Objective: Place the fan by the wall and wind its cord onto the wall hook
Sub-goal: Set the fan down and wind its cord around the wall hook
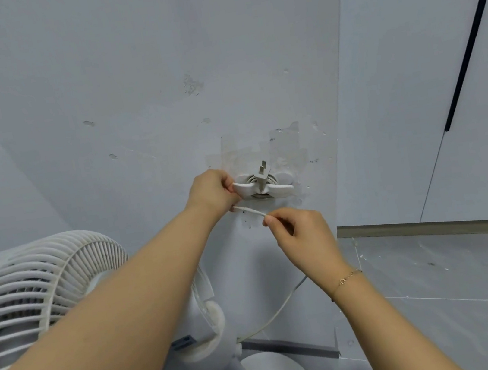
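left: fan [41, 297] blocks | right: open wall [125, 76] beside hook [263, 186]

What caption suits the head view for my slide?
Both hands, left hand and right hand, wind the fan cord onto the wall hook.
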A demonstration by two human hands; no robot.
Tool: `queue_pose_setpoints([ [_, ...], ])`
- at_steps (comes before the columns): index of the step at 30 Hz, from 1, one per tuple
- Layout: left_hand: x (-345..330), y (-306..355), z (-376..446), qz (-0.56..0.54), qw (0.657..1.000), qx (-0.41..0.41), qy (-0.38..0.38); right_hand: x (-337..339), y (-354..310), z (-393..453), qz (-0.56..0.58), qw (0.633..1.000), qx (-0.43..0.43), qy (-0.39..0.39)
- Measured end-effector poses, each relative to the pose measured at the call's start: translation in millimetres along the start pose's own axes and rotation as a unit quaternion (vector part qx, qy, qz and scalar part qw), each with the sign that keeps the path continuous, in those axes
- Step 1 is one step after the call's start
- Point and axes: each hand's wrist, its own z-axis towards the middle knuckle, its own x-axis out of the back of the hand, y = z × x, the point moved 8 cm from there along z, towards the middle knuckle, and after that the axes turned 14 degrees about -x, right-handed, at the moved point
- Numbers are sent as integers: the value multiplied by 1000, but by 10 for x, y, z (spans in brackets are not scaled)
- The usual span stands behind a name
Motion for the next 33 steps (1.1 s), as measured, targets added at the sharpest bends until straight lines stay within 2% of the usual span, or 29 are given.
queue_pose_setpoints([
  [5, -200, -183, -104, -38, 986, 108, -120, -49, 168, 65, -14, 999, -46, 3],
  [8, -124, -236, -115, -98, 981, 140, -90, -77, 166, 61, -6, 999, -41, -4],
  [10, -105, -272, -147, -169, 969, 172, -62, -94, 124, 50, 5, 999, -31, -9],
  [14, -89, -259, -164, -240, 949, 204, -19, -64, 1, 44, 25, 1000, -1, 5],
  [19, -16, -192, -172, -343, 912, 220, 51, 85, -186, 27, 77, 996, 26, 49],
  [25, -7, -121, -193, -445, 869, 205, 64, 108, -223, 15, 127, 990, 16, 65],
  [28, 45, -96, -186, -424, 886, 171, 72, 93, -221, 37, 161, 985, 4, 68],
  [33, 117, 45, -143, -268, 961, 41, 57, 82, -207, 33, 208, 975, -11, 82],
])
